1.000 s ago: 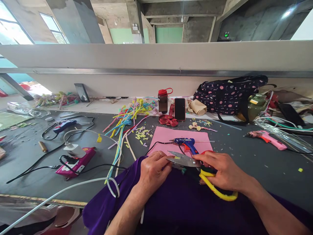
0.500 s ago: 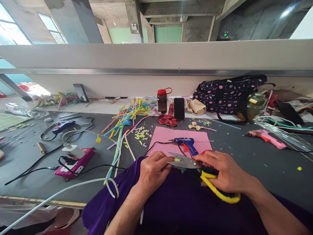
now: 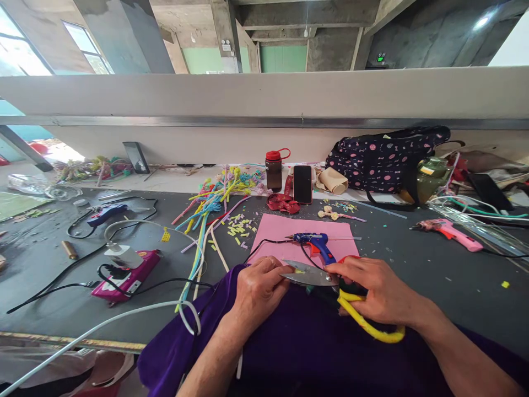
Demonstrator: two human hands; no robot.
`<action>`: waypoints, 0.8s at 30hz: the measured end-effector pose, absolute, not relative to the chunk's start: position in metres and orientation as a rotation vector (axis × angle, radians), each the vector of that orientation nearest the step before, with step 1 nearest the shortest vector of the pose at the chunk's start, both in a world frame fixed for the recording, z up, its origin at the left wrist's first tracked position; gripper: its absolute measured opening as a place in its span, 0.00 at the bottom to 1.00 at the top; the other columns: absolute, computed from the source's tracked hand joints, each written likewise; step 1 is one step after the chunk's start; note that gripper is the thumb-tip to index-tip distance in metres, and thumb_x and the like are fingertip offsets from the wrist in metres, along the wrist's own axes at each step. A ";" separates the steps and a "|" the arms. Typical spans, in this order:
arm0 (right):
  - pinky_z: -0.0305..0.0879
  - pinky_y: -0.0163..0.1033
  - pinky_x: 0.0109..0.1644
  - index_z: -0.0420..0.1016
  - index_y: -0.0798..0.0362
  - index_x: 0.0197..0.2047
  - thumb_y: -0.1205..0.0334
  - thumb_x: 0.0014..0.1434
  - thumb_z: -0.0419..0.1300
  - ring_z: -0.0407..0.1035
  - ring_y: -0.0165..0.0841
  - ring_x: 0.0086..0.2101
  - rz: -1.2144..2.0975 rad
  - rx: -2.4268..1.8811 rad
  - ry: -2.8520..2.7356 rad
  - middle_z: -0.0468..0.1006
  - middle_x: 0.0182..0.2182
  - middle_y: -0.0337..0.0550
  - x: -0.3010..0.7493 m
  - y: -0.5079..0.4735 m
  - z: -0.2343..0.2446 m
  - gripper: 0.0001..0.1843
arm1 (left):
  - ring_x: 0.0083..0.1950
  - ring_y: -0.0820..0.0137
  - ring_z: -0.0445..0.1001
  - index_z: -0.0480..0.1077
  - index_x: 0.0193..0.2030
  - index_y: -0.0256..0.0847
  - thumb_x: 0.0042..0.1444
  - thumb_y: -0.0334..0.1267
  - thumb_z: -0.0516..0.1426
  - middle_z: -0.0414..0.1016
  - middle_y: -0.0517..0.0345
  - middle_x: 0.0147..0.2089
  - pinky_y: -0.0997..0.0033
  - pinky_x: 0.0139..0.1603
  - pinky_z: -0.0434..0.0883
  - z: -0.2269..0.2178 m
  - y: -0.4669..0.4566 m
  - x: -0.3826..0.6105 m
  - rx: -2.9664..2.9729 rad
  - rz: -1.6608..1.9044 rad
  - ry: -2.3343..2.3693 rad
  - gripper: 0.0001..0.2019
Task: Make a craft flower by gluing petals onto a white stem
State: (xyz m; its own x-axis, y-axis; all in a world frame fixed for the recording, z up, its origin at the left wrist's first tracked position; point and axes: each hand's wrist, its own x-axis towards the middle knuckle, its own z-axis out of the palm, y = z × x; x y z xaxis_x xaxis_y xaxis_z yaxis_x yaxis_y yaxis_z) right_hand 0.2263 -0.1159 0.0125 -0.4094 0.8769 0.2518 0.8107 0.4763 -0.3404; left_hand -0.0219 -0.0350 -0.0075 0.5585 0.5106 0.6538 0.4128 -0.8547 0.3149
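My right hand (image 3: 378, 291) grips yellow-handled scissors (image 3: 330, 286), whose steel blades point left. My left hand (image 3: 258, 289) pinches a small yellow-green piece (image 3: 298, 271) right at the blades. Both hands hover over purple cloth (image 3: 289, 342) on my lap at the table's near edge. Just beyond them a blue glue gun (image 3: 314, 242) lies on a pink sheet (image 3: 281, 234).
The dark table (image 3: 454, 275) also carries a bundle of coloured pipe cleaners (image 3: 215, 204), a pink power strip (image 3: 128, 273) with cables, another blue glue gun (image 3: 105, 212), a pink glue gun (image 3: 448, 231), a bottle (image 3: 275, 170), a phone (image 3: 303, 183) and a spotted bag (image 3: 384, 160).
The scissor blades have closed slightly on the small piece. Both hands stay in nearly the same place.
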 end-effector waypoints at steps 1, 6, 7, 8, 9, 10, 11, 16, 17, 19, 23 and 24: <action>0.61 0.36 0.36 0.66 0.49 0.54 0.51 0.49 0.64 0.67 0.32 0.31 0.234 -1.410 -2.334 0.74 0.34 0.42 0.226 -0.116 0.012 0.29 | 0.32 0.73 0.73 0.75 0.33 0.41 0.53 0.30 0.54 0.73 0.57 0.29 0.75 0.33 0.70 -0.007 -0.035 -0.022 2.660 1.179 0.792 0.08; 0.60 0.36 0.36 0.66 0.49 0.53 0.52 0.48 0.65 0.67 0.32 0.31 0.242 -1.420 -2.341 0.74 0.34 0.41 0.226 -0.116 0.012 0.30 | 0.32 0.72 0.73 0.75 0.34 0.40 0.52 0.29 0.55 0.73 0.57 0.29 0.74 0.33 0.69 -0.008 -0.034 -0.022 2.658 1.178 0.792 0.07; 0.60 0.36 0.36 0.66 0.49 0.53 0.52 0.48 0.65 0.67 0.32 0.31 0.244 -1.421 -2.343 0.74 0.34 0.41 0.226 -0.116 0.012 0.30 | 0.32 0.72 0.73 0.75 0.34 0.40 0.52 0.29 0.55 0.73 0.57 0.29 0.74 0.33 0.69 -0.008 -0.034 -0.022 2.658 1.179 0.793 0.07; 0.60 0.36 0.36 0.66 0.49 0.54 0.52 0.48 0.65 0.67 0.32 0.31 0.246 -1.420 -2.344 0.74 0.34 0.41 0.226 -0.116 0.012 0.30 | 0.32 0.72 0.73 0.75 0.34 0.40 0.52 0.29 0.55 0.73 0.57 0.29 0.74 0.33 0.69 -0.009 -0.034 -0.023 2.658 1.180 0.794 0.07; 0.60 0.36 0.36 0.66 0.49 0.54 0.52 0.48 0.65 0.67 0.32 0.31 0.245 -1.418 -2.344 0.74 0.34 0.41 0.226 -0.116 0.013 0.30 | 0.32 0.72 0.72 0.75 0.34 0.40 0.53 0.29 0.55 0.73 0.57 0.29 0.74 0.33 0.69 -0.009 -0.034 -0.023 2.658 1.181 0.795 0.07; 0.60 0.36 0.36 0.66 0.49 0.54 0.52 0.49 0.65 0.67 0.32 0.32 0.244 -1.414 -2.344 0.74 0.34 0.41 0.226 -0.115 0.013 0.30 | 0.32 0.72 0.72 0.75 0.34 0.40 0.53 0.30 0.54 0.73 0.57 0.29 0.75 0.33 0.69 -0.009 -0.034 -0.023 2.659 1.181 0.795 0.08; 0.60 0.36 0.36 0.66 0.49 0.54 0.52 0.49 0.64 0.67 0.32 0.32 0.241 -1.410 -2.343 0.74 0.34 0.41 0.226 -0.115 0.013 0.30 | 0.32 0.73 0.72 0.75 0.34 0.40 0.53 0.30 0.54 0.73 0.57 0.28 0.75 0.32 0.69 -0.009 -0.034 -0.023 2.659 1.182 0.797 0.08; 0.60 0.35 0.35 0.67 0.49 0.53 0.52 0.49 0.64 0.67 0.31 0.30 0.241 -1.408 -2.328 0.74 0.32 0.41 0.226 -0.116 0.013 0.29 | 0.31 0.73 0.72 0.75 0.34 0.41 0.53 0.30 0.54 0.73 0.57 0.28 0.76 0.32 0.69 -0.009 -0.034 -0.023 2.656 1.179 0.806 0.08; 0.60 0.35 0.35 0.67 0.49 0.53 0.52 0.49 0.64 0.67 0.31 0.30 0.248 -1.413 -2.323 0.74 0.32 0.41 0.226 -0.117 0.014 0.28 | 0.32 0.73 0.72 0.75 0.34 0.41 0.53 0.30 0.54 0.73 0.57 0.28 0.76 0.32 0.69 -0.009 -0.034 -0.023 2.652 1.176 0.806 0.08; 0.60 0.36 0.35 0.66 0.48 0.53 0.52 0.49 0.64 0.68 0.32 0.31 0.274 -1.428 -2.322 0.74 0.34 0.41 0.224 -0.118 0.017 0.28 | 0.32 0.73 0.72 0.75 0.34 0.41 0.52 0.29 0.54 0.73 0.57 0.29 0.75 0.32 0.69 -0.009 -0.034 -0.023 2.646 1.168 0.797 0.08; 0.60 0.37 0.36 0.66 0.47 0.53 0.51 0.48 0.64 0.68 0.33 0.33 0.317 -1.469 -2.335 0.74 0.36 0.42 0.221 -0.121 0.021 0.29 | 0.32 0.72 0.72 0.75 0.34 0.41 0.50 0.27 0.55 0.73 0.57 0.29 0.75 0.32 0.69 -0.010 -0.033 -0.024 2.654 1.151 0.769 0.09; 0.60 0.37 0.36 0.66 0.47 0.53 0.51 0.48 0.64 0.67 0.33 0.33 0.319 -1.475 -2.335 0.74 0.36 0.41 0.221 -0.121 0.021 0.29 | 0.32 0.72 0.72 0.75 0.34 0.41 0.50 0.27 0.55 0.73 0.57 0.29 0.74 0.32 0.69 -0.011 -0.033 -0.024 2.660 1.148 0.766 0.09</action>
